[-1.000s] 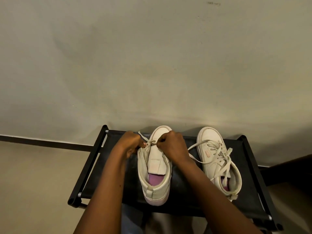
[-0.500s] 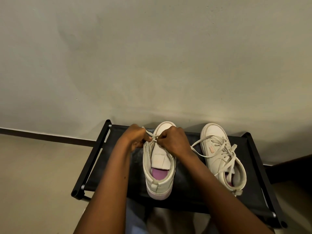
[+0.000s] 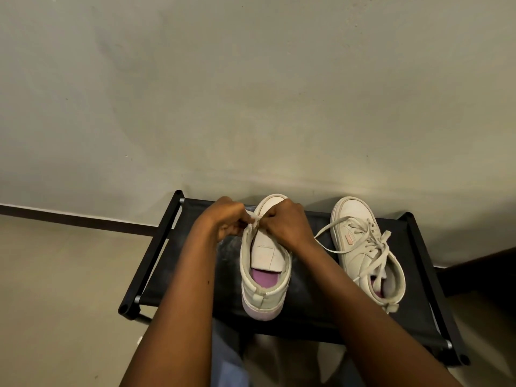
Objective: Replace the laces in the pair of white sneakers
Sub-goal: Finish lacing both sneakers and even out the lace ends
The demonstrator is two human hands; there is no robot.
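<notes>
1. Your left hand [image 3: 226, 219]: fingers were curled and pinching the pale lace [image 3: 255, 219] at the left edge of the near sneaker's eyelet row. The wrist was bent inward, and the forearm ran up from the lower left.

2. Your right hand [image 3: 284, 223]: knuckles faced up and the fingers were curled on the same lace. It was close against the left hand, above the front of the tongue [image 3: 264, 254]. Its fingertips were hidden.

3. Near sneaker [image 3: 264, 294]: white, heel toward you, toe toward the wall. The eyelets on view were bare of lace, the tongue lay flat, and a pink insole [image 3: 265, 279] showed.

4. Second sneaker [image 3: 360, 247]: white, to the right and apart from the first. It was laced, with loose ends [image 3: 325, 236] trailing toward your right wrist.

5. Black fabric shelf [image 3: 163, 275]: dark tube frame, low to the ground. Both sneakers stood on it.

6. Room: a plain pale wall [image 3: 251, 93] stood behind the shelf, with a dark skirting strip [image 3: 83, 220] at its foot. The floor [image 3: 55, 289] was beige. Blue cloth [image 3: 226, 358] showed between your forearms.
</notes>
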